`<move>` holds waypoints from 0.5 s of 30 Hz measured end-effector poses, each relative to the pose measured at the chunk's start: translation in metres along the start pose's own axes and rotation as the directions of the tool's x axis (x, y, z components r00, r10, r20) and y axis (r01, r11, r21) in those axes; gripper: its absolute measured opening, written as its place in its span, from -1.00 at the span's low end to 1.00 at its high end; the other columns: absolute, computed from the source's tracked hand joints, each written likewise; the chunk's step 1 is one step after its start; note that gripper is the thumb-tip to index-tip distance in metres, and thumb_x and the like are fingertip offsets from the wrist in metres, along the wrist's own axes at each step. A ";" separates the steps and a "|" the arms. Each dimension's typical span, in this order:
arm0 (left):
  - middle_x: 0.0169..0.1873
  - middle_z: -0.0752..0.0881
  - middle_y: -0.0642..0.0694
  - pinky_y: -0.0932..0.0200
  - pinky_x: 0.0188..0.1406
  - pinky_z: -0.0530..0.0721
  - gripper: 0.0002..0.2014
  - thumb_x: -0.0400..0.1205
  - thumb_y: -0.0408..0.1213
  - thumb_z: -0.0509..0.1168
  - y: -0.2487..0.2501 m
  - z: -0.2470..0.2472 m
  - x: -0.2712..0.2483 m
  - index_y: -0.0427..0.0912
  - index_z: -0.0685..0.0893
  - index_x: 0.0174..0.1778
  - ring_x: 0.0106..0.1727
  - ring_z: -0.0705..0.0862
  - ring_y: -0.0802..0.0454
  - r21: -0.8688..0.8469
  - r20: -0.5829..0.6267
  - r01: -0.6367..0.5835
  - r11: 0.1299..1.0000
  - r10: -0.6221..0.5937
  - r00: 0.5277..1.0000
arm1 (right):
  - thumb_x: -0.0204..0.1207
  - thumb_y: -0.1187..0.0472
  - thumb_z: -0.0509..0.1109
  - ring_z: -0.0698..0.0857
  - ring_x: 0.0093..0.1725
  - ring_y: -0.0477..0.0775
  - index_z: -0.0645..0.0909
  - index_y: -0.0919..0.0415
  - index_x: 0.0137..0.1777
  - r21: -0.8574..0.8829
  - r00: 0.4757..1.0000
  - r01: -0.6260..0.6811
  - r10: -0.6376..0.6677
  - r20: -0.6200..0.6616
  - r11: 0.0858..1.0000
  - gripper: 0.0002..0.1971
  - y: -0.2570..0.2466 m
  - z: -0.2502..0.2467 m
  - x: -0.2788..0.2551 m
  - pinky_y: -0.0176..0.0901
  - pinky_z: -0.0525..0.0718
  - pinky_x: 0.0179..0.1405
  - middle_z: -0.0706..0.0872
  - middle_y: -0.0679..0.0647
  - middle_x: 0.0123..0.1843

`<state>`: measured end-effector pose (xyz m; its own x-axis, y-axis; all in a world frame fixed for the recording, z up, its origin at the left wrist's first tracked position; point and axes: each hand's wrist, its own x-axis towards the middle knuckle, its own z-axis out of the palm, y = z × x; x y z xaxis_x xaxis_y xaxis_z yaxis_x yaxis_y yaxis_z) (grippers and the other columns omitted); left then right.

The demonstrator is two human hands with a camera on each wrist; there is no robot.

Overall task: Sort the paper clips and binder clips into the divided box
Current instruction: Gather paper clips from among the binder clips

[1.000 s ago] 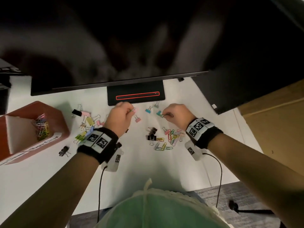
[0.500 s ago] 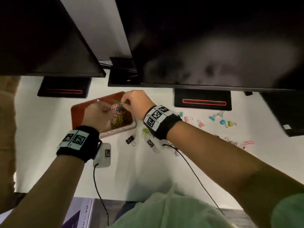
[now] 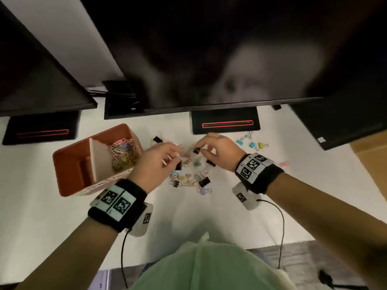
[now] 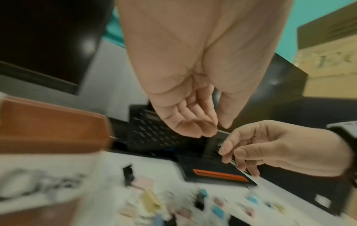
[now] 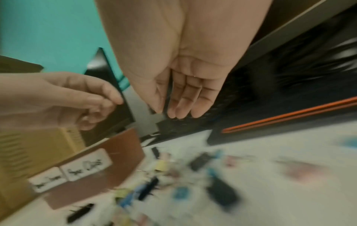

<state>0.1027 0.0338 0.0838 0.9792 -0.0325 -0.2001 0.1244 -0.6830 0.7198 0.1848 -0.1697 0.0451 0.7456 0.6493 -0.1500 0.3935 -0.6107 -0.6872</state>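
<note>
The brown divided box (image 3: pixel 71 174) stands at the left of the white desk, its right compartment holding a heap of coloured paper clips (image 3: pixel 123 153); the left compartment looks bare. A pile of binder clips (image 3: pixel 192 176) lies just right of the box. My left hand (image 3: pixel 174 158) hovers over the pile's left part, and my right hand (image 3: pixel 201 150) over its far part, fingertips close to a black binder clip (image 3: pixel 196 151). In the wrist views both my left hand (image 4: pixel 214 130) and my right hand (image 5: pixel 164 111) show relaxed fingers with nothing in them.
Three binder clips, two blue (image 3: pixel 240 142) and one yellow (image 3: pixel 261 145), lie at the right, with a pink one (image 3: pixel 283 164) further out. Dark monitors overhang the desk; their stand bases (image 3: pixel 225 123) sit just behind the pile. A cardboard box (image 3: pixel 372 164) borders the desk's right.
Half a second ago both hands were over the box, the right one holding a paper clip above the heap. Both have moved right over the binder clip pile and are empty.
</note>
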 end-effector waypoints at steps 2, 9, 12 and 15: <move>-0.13 0.63 0.07 0.37 -0.20 0.56 -0.82 0.55 -0.25 0.35 0.022 0.038 0.013 0.02 0.64 0.06 -0.19 0.64 0.25 0.010 0.109 -0.053 0.999 0.052 0.993 | 0.55 0.29 0.31 0.66 -0.02 0.07 0.68 0.15 0.14 -0.053 0.992 -0.116 0.113 -0.057 0.992 -0.79 0.048 -0.024 -0.033 -0.10 0.66 0.09 0.68 0.11 0.08; 0.06 0.52 0.04 0.13 0.15 0.57 -0.69 0.53 -0.13 0.36 0.083 0.161 0.046 -0.03 0.57 0.19 0.05 0.55 0.11 0.154 0.363 -0.159 0.975 0.094 0.927 | 0.49 0.31 0.35 0.58 0.23 0.12 0.70 0.09 0.13 -0.202 0.892 -0.437 0.451 0.030 0.877 -0.75 0.164 -0.085 -0.122 -0.09 0.49 0.34 0.64 0.07 0.21; 0.12 0.50 -0.02 0.06 0.22 0.58 -0.67 0.50 -0.10 0.38 0.089 0.195 0.058 -0.03 0.58 0.17 0.12 0.55 0.00 0.228 0.349 -0.116 0.967 0.030 0.937 | 0.45 0.34 0.40 0.64 0.14 0.14 0.75 0.12 0.04 -0.145 0.898 -0.418 0.433 0.085 0.897 -0.78 0.183 -0.086 -0.137 -0.08 0.54 0.30 0.65 0.14 0.12; 0.13 0.50 -0.05 0.11 0.28 0.54 -0.76 0.53 -0.24 0.38 0.088 0.213 0.066 -0.12 0.65 0.11 0.12 0.56 -0.02 0.256 0.308 -0.065 0.964 -0.018 0.951 | 0.38 0.32 0.49 0.63 0.05 0.13 0.77 0.16 -0.04 -0.068 0.920 -0.378 0.383 0.086 0.923 -0.83 0.197 -0.083 -0.138 -0.11 0.57 0.22 0.64 0.18 0.02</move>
<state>0.1441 -0.1843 -0.0074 0.8801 -0.2431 -0.4078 0.0156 -0.8437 0.5367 0.2036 -0.4172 -0.0101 0.7901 0.4026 -0.4623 0.1181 -0.8400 -0.5296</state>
